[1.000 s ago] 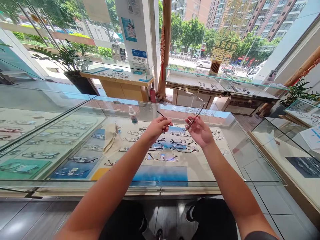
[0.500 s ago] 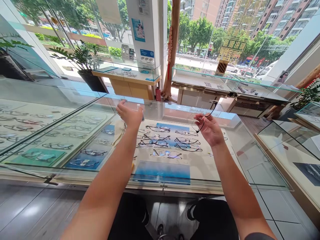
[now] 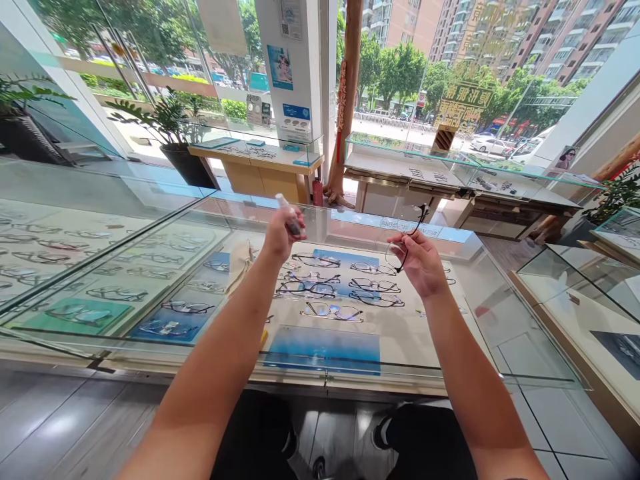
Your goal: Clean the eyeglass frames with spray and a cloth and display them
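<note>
My left hand is wrapped round a small spray bottle with a whitish top, above the back part of the glass counter. My right hand pinches a pair of dark-framed glasses by the rim, with the lenses towards the left and a temple arm pointing up. A beige cloth lies on the counter left of centre, beside my left forearm. Several pairs of glasses are laid out in rows between my two arms, inside or on the glass case; which, I cannot tell.
The glass counter spans the view, with blue display cards in it. More showcases stand at the right and by the windows. A wooden trunk and a potted plant are beyond the counter.
My left hand has closed round the spray bottle and lifted it, moving slightly right. The beige cloth shows more fully. My right hand still holds the glasses, now tilted a little differently.
</note>
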Demonstrator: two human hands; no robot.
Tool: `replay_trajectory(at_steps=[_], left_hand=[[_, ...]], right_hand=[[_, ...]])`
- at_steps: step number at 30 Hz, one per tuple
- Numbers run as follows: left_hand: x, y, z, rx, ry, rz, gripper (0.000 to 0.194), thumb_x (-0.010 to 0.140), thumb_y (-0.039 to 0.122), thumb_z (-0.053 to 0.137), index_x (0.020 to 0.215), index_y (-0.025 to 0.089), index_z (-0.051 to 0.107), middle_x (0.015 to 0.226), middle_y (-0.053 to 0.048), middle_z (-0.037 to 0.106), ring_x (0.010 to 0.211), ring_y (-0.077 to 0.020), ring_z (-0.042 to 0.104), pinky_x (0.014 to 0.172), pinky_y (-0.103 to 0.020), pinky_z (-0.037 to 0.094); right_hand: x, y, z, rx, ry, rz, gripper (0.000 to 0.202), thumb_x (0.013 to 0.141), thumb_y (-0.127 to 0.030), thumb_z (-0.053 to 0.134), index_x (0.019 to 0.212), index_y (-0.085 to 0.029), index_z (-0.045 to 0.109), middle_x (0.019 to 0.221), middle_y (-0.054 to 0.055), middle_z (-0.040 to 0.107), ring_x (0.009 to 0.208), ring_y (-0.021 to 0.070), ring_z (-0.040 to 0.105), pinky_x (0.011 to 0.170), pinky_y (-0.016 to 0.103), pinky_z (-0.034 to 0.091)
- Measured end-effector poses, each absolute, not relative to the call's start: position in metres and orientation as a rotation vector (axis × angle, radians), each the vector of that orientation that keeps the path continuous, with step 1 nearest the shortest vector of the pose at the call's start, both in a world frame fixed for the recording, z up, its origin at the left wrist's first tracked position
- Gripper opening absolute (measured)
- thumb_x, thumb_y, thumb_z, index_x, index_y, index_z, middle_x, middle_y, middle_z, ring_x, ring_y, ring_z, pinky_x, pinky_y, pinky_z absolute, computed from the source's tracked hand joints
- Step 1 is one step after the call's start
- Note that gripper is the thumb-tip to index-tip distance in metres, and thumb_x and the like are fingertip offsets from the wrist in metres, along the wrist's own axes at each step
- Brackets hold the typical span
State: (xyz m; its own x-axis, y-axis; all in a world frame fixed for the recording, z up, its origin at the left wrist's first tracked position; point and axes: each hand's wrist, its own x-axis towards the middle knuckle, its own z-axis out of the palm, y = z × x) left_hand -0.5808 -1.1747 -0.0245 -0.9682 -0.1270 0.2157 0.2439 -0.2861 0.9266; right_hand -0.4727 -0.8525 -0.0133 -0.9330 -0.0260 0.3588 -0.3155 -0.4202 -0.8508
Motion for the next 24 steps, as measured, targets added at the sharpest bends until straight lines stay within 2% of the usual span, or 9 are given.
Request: replay_trajectory(at_steps=[2, 4, 7, 12, 17, 20, 24], left_hand=[[-0.555, -1.157, -0.007, -0.461, -1.637, -2.628, 0.057, 0.088, 0.081, 0.058, 0.078, 0.024, 0.054, 0.070, -0.002, 0.048, 0.064, -0.0177, 0.053, 0.046, -0.027, 0.039], [-0.532, -1.141, 0.005, -0.654, -1.708, -2.795, 0.077, 0.084, 0.101, 0.044, 0.069, 0.025, 0.047, 0.062, -0.001, 0.041, 0.055, -0.0170, 0.047, 0.042, -0.029, 0.036], [-0.512, -1.124, 0.008, -0.812, -1.827, -2.970, 0.086, 0.077, 0.112, 0.031, 0.060, 0.028, 0.034, 0.052, 0.002, 0.027, 0.047, -0.0156, 0.033, 0.038, -0.030, 0.027], [-0.512, -1.119, -0.001, -0.898, -1.811, -3.152, 0.089, 0.070, 0.116, 0.017, 0.055, 0.029, 0.021, 0.046, 0.004, 0.012, 0.043, -0.0151, 0.020, 0.034, -0.031, 0.017], [-0.515, -1.122, -0.004, -0.969, -1.834, -3.186, 0.091, 0.063, 0.119, 0.015, 0.049, 0.029, 0.017, 0.041, 0.003, 0.007, 0.039, -0.0147, 0.017, 0.033, -0.031, 0.015], [-0.513, -1.118, -0.003, -1.026, -1.937, -3.053, 0.090, 0.065, 0.117, 0.022, 0.046, 0.029, 0.024, 0.040, 0.002, 0.012, 0.039, -0.0144, 0.021, 0.034, -0.030, 0.016], [-0.513, -1.108, -0.008, -0.905, -2.170, -2.617, 0.083, 0.075, 0.103, 0.048, 0.051, 0.024, 0.044, 0.044, 0.001, 0.031, 0.041, -0.0110, 0.025, 0.040, -0.026, 0.014]], right_hand=[[-0.472, -0.854, -0.013, 0.470, -1.590, 2.454, 0.027, 0.085, -0.044, 0.094, 0.096, -0.027, 0.078, 0.104, 0.002, 0.082, 0.107, 0.0182, 0.077, 0.095, 0.031, 0.064], [-0.471, -0.855, -0.013, 0.468, -1.583, 2.473, 0.026, 0.086, -0.044, 0.094, 0.096, -0.027, 0.078, 0.104, 0.002, 0.082, 0.108, 0.0183, 0.077, 0.095, 0.031, 0.064], [-0.469, -0.857, -0.012, 0.458, -1.573, 2.510, 0.028, 0.085, -0.045, 0.096, 0.094, -0.026, 0.077, 0.102, 0.002, 0.082, 0.109, 0.0191, 0.079, 0.099, 0.033, 0.065], [-0.467, -0.861, -0.011, 0.420, -1.581, 2.537, 0.033, 0.081, -0.048, 0.099, 0.095, -0.026, 0.078, 0.099, 0.001, 0.081, 0.106, 0.0210, 0.081, 0.107, 0.039, 0.066], [-0.467, -0.861, -0.012, 0.409, -1.586, 2.557, 0.034, 0.080, -0.049, 0.100, 0.094, -0.027, 0.080, 0.098, 0.000, 0.081, 0.104, 0.0208, 0.082, 0.107, 0.040, 0.066], [-0.466, -0.863, -0.013, 0.408, -1.645, 2.531, 0.033, 0.083, -0.051, 0.098, 0.093, -0.027, 0.079, 0.099, 0.001, 0.082, 0.104, 0.0216, 0.081, 0.108, 0.042, 0.065], [-0.463, -0.873, -0.017, 0.481, -1.810, 2.494, 0.036, 0.085, -0.057, 0.094, 0.095, -0.026, 0.079, 0.101, 0.003, 0.082, 0.103, 0.0237, 0.082, 0.108, 0.046, 0.064]])
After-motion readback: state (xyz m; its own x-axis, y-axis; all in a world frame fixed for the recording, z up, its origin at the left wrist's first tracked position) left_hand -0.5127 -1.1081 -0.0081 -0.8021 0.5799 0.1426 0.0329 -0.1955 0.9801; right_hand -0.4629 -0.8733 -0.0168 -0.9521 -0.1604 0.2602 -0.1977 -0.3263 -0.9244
